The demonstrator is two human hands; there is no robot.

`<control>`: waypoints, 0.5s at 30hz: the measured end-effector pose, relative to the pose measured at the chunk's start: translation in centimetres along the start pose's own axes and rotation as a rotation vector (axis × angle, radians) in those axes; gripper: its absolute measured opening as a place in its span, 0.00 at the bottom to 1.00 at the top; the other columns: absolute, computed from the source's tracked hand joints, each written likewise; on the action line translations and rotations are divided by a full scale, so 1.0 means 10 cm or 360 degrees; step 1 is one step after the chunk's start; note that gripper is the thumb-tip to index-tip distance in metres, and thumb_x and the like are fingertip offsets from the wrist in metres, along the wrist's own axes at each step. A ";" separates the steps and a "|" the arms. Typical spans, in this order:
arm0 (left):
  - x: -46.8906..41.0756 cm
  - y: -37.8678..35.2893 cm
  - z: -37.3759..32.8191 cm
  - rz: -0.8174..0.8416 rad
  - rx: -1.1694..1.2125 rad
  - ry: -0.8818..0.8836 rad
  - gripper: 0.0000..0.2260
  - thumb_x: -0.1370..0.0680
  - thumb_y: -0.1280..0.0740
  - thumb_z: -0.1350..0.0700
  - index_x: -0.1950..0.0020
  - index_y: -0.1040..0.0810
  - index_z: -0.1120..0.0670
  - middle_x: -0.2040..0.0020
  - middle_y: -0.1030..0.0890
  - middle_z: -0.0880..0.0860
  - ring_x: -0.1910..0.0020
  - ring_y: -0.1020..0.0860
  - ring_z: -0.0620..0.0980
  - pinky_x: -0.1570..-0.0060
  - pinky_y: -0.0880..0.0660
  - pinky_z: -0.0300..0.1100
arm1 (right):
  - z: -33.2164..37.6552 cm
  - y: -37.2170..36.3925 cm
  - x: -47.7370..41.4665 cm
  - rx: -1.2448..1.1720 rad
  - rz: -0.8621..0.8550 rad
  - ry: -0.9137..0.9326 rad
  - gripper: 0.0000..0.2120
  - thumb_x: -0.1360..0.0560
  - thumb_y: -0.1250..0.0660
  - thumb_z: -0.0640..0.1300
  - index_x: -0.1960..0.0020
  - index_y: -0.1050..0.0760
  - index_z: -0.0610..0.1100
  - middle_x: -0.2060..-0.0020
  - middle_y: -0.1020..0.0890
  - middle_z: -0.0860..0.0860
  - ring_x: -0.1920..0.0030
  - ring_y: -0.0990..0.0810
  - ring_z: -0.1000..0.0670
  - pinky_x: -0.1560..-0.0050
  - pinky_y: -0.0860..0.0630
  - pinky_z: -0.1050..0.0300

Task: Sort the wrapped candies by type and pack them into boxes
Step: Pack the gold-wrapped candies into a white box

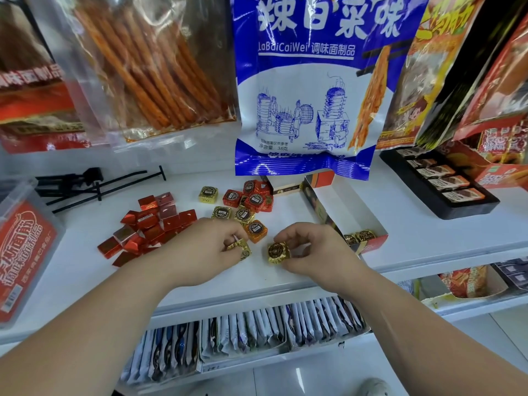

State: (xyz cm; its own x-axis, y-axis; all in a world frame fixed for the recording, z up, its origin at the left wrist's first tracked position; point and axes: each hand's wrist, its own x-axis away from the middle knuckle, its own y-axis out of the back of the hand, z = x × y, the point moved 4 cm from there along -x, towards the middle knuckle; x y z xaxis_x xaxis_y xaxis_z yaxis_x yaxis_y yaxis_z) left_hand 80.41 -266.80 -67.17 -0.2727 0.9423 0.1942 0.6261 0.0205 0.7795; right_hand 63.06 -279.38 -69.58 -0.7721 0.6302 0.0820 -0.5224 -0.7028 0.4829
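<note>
A: Bright, even light is seen over the white shelf (257,280); the whole scene is well lit.

B: Only soft, pale shadows are cast beneath the left hand (205,247) and right hand (314,252).

A: Glare is caught in white streaks on the blue snack bag (303,104) and the clear bag of red sticks (137,67). Glints are thrown off the gold foil candy (278,251) pinched by the right hand, and off the second gold foil candy (242,250) in the left.

B: Blur is noted on the hanging packets (491,81) at the right edge. Shelf lines are bowed by the wide lens, forearms stretched toward the corners.
</note>
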 end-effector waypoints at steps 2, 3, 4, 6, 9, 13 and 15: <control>-0.01 -0.01 0.00 0.0023 0.0075 0.0031 0.10 0.21 0.34 0.54 0.41 0.21 0.46 0.57 0.17 0.52 0.58 0.18 0.52 0.53 0.20 0.55 | -0.02 -0.01 0.01 0.0062 0.0010 0.0020 0.17 0.34 0.23 0.37 0.50 0.17 0.54 0.58 0.18 0.54 0.58 0.21 0.56 0.57 0.24 0.66; -0.03 -0.02 -0.01 0.0039 0.0129 0.0059 0.10 0.21 0.35 0.55 0.41 0.21 0.47 0.58 0.17 0.51 0.59 0.17 0.49 0.54 0.19 0.52 | -0.02 -0.01 0.01 0.0102 0.0010 0.0028 0.17 0.34 0.23 0.37 0.49 0.17 0.55 0.57 0.18 0.55 0.56 0.21 0.57 0.55 0.24 0.66; -0.04 -0.02 -0.01 0.0065 0.0192 0.0091 0.10 0.20 0.35 0.56 0.40 0.21 0.48 0.58 0.17 0.50 0.60 0.17 0.46 0.54 0.18 0.48 | -0.02 -0.01 0.01 0.0141 0.0012 0.0039 0.18 0.34 0.23 0.38 0.49 0.18 0.55 0.57 0.18 0.58 0.54 0.21 0.58 0.55 0.25 0.67; -0.05 -0.05 -0.02 0.0128 0.0308 0.0163 0.10 0.19 0.37 0.57 0.39 0.21 0.49 0.57 0.18 0.49 0.60 0.17 0.44 0.57 0.19 0.40 | -0.01 -0.02 0.01 0.0257 0.0030 0.0053 0.20 0.33 0.23 0.39 0.46 0.19 0.56 0.54 0.18 0.62 0.54 0.23 0.64 0.55 0.27 0.72; -0.07 -0.05 -0.01 0.0143 0.0323 0.0203 0.12 0.18 0.38 0.57 0.38 0.21 0.48 0.57 0.18 0.50 0.62 0.18 0.43 0.60 0.20 0.38 | 0.01 -0.03 0.01 0.0413 0.0057 0.0055 0.21 0.32 0.23 0.41 0.41 0.20 0.56 0.51 0.19 0.63 0.54 0.25 0.68 0.57 0.30 0.77; -0.10 -0.04 -0.02 0.0099 0.0205 0.0106 0.11 0.18 0.37 0.57 0.40 0.20 0.45 0.54 0.19 0.44 0.60 0.19 0.41 0.54 0.19 0.42 | 0.04 -0.03 0.01 0.0507 0.0048 0.0136 0.22 0.33 0.22 0.44 0.41 0.21 0.54 0.52 0.22 0.59 0.54 0.26 0.66 0.56 0.31 0.75; -0.11 -0.04 -0.02 0.0076 0.0107 0.0057 0.11 0.19 0.36 0.58 0.40 0.19 0.47 0.50 0.22 0.41 0.56 0.20 0.41 0.49 0.20 0.43 | 0.04 -0.03 0.02 0.0560 0.0072 0.0155 0.25 0.34 0.21 0.49 0.38 0.23 0.56 0.52 0.23 0.58 0.54 0.25 0.63 0.55 0.31 0.73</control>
State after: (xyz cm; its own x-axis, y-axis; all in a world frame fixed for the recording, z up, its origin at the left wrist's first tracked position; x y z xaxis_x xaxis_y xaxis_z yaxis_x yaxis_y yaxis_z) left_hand 80.31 -267.92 -67.57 -0.2666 0.9302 0.2524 0.6865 -0.0005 0.7272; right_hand 63.24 -278.85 -69.35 -0.8312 0.5549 0.0352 -0.3435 -0.5622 0.7523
